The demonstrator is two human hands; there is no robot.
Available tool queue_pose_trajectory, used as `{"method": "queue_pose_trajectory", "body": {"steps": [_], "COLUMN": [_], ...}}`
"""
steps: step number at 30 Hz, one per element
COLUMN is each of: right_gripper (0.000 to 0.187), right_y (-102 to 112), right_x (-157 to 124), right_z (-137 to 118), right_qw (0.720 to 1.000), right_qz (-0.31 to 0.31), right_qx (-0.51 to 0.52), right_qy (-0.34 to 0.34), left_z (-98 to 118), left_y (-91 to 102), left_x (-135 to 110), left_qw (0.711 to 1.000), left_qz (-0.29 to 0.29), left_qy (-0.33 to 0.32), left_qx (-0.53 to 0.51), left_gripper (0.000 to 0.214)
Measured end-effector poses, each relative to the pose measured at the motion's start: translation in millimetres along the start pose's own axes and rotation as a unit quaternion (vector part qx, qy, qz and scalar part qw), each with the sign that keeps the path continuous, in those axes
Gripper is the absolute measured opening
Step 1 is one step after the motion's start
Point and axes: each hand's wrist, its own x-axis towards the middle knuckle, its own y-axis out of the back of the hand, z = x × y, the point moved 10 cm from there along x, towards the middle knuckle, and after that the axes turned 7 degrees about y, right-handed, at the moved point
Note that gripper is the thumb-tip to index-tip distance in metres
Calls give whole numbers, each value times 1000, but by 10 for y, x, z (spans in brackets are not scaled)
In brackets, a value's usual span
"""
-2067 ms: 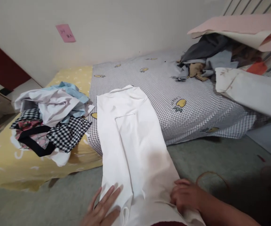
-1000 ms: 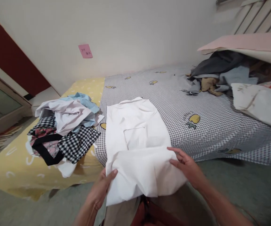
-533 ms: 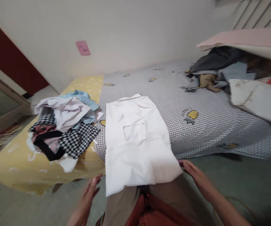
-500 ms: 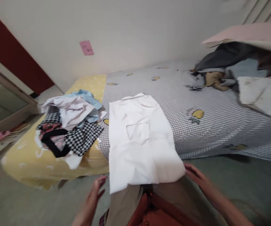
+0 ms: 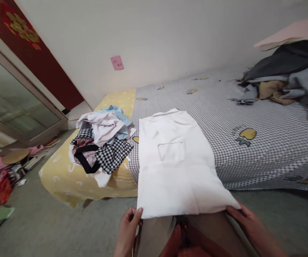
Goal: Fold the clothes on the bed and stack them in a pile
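Observation:
A white garment (image 5: 170, 185), partly folded into a long panel, lies on the bed with its near end reaching over the edge toward my lap. A rectangular flap or pocket outline shows in its middle. My left hand (image 5: 129, 225) pinches its near left corner between thumb and fingers. At the near right corner, my right hand (image 5: 246, 219) grips the cloth, thumb on top. The near edge is stretched between both hands.
The bed has a checked sheet (image 5: 231, 157) and a yellow cover (image 5: 60, 178). On the left sits a heap of loose clothes (image 5: 103, 128); more clothes (image 5: 277, 82) are piled at the right. Pink and red items (image 5: 1, 178) lie on the floor at far left.
My left hand has moved from beside the garment onto its near left corner and closed there. My right hand has taken the near right corner. The view has turned left.

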Motion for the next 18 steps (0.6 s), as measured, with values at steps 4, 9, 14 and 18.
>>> {"method": "queue_pose_trajectory", "body": {"steps": [4,9,14,18], "right_gripper": [49,60,71,77], "right_y": [228,636,410,330], "right_x": [-28,48,139,196], "right_z": [370,659,593,168], "right_qw": [998,947,891,901], "right_qz": [29,128,105,134], "right_qx": [-39,-271,-382,-302], "right_qy": [-29,114,219,282], "left_z": [-237,-120,357,713], "left_y": [150,646,117,-176], "left_x": [72,165,-38,-251], "left_qw": [1000,915,701,619], "left_qz": [26,249,251,218], "left_qy": [-2,-205,-519,-608], "left_qx": [-10,243,420,446], "left_gripper": [67,56,72,85]}}
